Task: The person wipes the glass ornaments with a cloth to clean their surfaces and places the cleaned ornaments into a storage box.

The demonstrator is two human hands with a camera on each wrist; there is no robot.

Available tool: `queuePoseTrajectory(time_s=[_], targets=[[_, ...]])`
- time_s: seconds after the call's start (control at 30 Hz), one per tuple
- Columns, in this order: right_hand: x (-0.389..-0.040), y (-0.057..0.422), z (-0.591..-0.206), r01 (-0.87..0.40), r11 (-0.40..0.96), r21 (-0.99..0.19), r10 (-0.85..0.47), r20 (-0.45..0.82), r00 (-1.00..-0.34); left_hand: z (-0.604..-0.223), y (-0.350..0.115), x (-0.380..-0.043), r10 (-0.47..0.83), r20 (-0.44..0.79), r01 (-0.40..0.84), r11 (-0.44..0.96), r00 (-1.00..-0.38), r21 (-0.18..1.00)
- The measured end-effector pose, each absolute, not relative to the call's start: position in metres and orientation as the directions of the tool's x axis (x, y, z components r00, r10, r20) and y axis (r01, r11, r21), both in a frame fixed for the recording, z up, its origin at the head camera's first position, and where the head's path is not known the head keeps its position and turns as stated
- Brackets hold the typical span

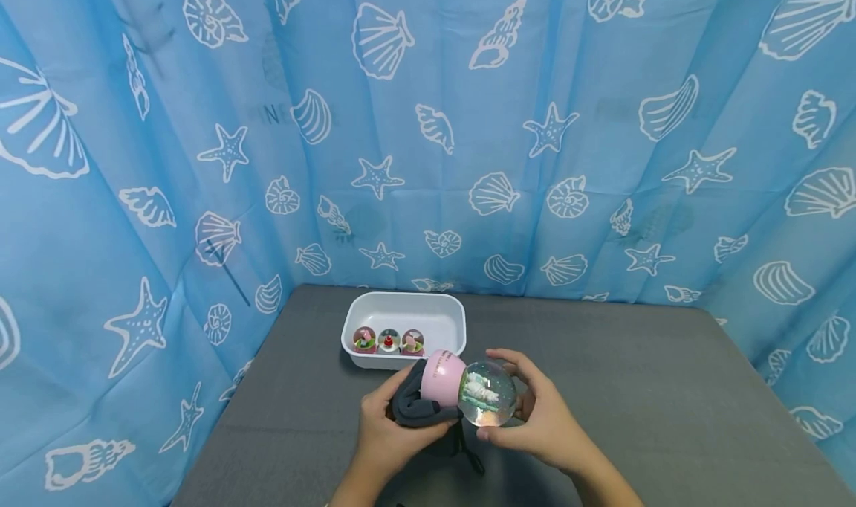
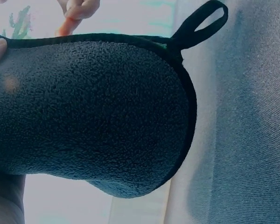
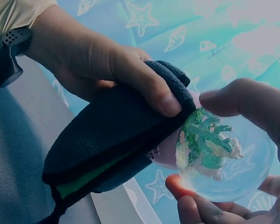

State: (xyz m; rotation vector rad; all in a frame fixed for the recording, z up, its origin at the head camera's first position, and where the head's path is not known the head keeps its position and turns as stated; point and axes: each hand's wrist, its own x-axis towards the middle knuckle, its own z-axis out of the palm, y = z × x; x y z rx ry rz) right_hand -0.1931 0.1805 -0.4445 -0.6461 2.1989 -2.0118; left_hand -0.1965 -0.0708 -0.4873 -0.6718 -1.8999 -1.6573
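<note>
A snow globe (image 1: 486,393) with a pink base (image 1: 443,378) lies sideways in the air between both hands, its glass ball to the right. Inside the ball are white and green figures. The left hand (image 1: 394,425) grips a folded dark grey cloth (image 1: 411,403) against the pink base. In the left wrist view the cloth (image 2: 93,107) shows black edging and a hanging loop (image 2: 203,25); its green inner side (image 3: 95,175) appears in the right wrist view. The right hand (image 1: 545,421) holds the glass ball, with thumb and fingers curled around it.
Behind the left hand, a white tray (image 1: 428,304) stands on the grey tabletop (image 1: 635,388). Three small snow globes (image 1: 389,341) sit in a row in its front left part. A blue curtain (image 1: 441,120) with white shell prints hangs along the back and sides.
</note>
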Motion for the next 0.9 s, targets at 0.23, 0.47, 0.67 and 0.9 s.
queuePoseTrajectory(time_s=[0.23,0.47,0.67,0.9], targets=[[-0.1923,0.1822,-0.4442,-0.298,0.047,-0.953,-0.386,0.258,-0.886,-0.4862,-0.0706,-0.1966,0.034,0.675,0.674,0.112,-0.737,0.73],[-0.1911,0.1803,-0.4404,-0.237,0.07,-0.969,-0.336,0.201,-0.92,-0.4865,-0.0691,-0.1951,0.04,0.671,0.671,0.099,-0.74,0.735],[-0.1916,0.1798,-0.442,-0.244,0.105,-0.964,-0.302,0.203,-0.932,-0.4847,-0.0673,-0.1935,0.046,0.664,0.665,0.091,-0.746,0.741],[-0.1925,0.1776,-0.442,-0.269,0.106,-0.957,-0.285,0.23,-0.93,-0.4845,-0.0667,-0.1929,0.042,0.676,0.676,0.1,-0.736,0.73]])
